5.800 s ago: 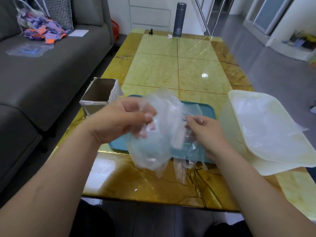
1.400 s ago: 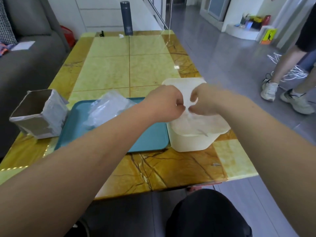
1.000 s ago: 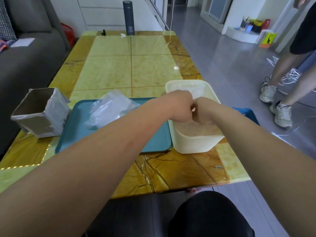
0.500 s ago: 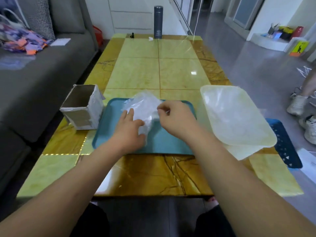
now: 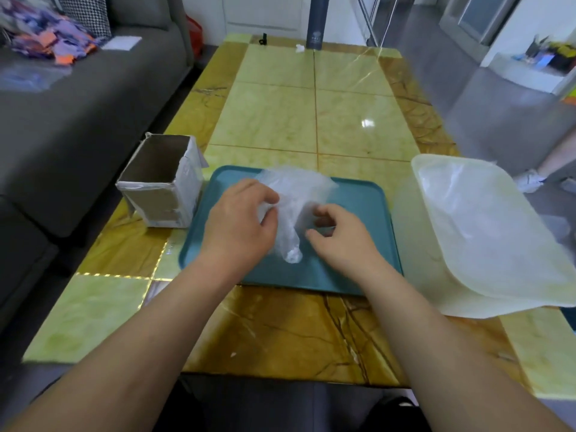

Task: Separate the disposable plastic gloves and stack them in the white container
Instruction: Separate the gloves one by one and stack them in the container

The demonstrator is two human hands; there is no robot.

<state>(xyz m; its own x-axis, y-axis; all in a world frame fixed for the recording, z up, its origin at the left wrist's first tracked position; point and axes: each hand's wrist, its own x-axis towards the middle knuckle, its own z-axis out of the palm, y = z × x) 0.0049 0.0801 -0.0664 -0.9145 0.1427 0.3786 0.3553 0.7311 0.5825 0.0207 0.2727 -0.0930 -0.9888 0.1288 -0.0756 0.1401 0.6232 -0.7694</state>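
The crumpled pile of clear disposable plastic gloves (image 5: 296, 194) is lying on the teal rectangular tray (image 5: 358, 198), between both hands. The left hand (image 5: 240, 222) is gripping the pile's left side with curled fingers. The right hand (image 5: 339, 235) is curling at its right edge, though I cannot tell whether it is pinching anything. The white plastic container (image 5: 498, 310) is sitting just right of the tray on the yellow marble tabletop (image 5: 311, 120).
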